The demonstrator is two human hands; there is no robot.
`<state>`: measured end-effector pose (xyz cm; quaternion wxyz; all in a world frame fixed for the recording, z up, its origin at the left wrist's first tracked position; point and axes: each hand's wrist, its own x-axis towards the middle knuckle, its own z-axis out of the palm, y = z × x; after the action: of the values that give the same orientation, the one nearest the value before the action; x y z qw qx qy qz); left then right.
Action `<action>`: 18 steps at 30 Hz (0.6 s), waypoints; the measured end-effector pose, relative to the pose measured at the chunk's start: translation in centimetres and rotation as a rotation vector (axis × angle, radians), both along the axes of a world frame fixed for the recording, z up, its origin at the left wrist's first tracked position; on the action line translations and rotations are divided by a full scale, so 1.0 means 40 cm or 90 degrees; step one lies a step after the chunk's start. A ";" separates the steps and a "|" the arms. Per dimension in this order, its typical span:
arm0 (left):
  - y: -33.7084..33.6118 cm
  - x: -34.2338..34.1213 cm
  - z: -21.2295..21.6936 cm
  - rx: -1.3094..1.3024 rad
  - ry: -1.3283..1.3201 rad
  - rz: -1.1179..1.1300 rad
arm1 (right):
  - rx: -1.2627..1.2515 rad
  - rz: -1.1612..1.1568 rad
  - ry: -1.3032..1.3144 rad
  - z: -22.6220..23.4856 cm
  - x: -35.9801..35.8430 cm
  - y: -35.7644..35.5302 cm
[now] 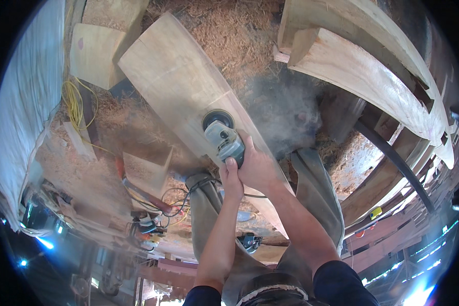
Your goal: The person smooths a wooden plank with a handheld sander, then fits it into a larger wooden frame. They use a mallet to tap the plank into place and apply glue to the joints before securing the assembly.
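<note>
An angle grinder (225, 140) with a round black disc (218, 119) lies against the upper face of a long pale wooden board (176, 84). My left hand (232, 179) is wrapped round the grinder's near end, thumb on top. Beside it, my right hand (257, 166) grips the body from the right, one finger stretched forward along it. The board runs slantwise from the far left to between my legs. A dark cord (204, 181) trails to the left from near my hands. Dust (285, 109) hangs in the air right of the disc.
Large curved wooden pieces (362, 76) stand at the right, and wooden blocks (94, 56) at the far left. A yellow cable (73, 104) lies coiled left. A long-handled tool (147, 196) and cords lie near my left leg. Shavings (214, 41) cover the ground.
</note>
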<state>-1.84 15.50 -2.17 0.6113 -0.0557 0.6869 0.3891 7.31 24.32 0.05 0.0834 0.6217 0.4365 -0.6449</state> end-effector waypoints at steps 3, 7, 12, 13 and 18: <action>0.014 0.025 -0.018 0.086 -0.019 -0.081 | 0.055 -0.048 -0.063 -0.009 0.029 0.012; 0.015 0.051 -0.058 0.052 -0.011 -0.149 | 0.059 -0.091 -0.093 -0.017 0.059 0.019; -0.051 -0.006 -0.005 0.000 0.007 0.052 | -0.060 0.088 -0.018 0.002 -0.019 0.000; -0.055 -0.007 0.001 0.013 -0.013 0.117 | -0.018 0.100 0.012 0.005 -0.030 0.000; -0.010 0.048 -0.048 0.078 0.002 -0.074 | 0.049 -0.012 -0.111 -0.006 0.028 0.012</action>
<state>0.08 15.10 -4.08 0.6340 0.0224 0.6650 0.3941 8.45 24.78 -0.19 0.0910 0.6822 0.4460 -0.5723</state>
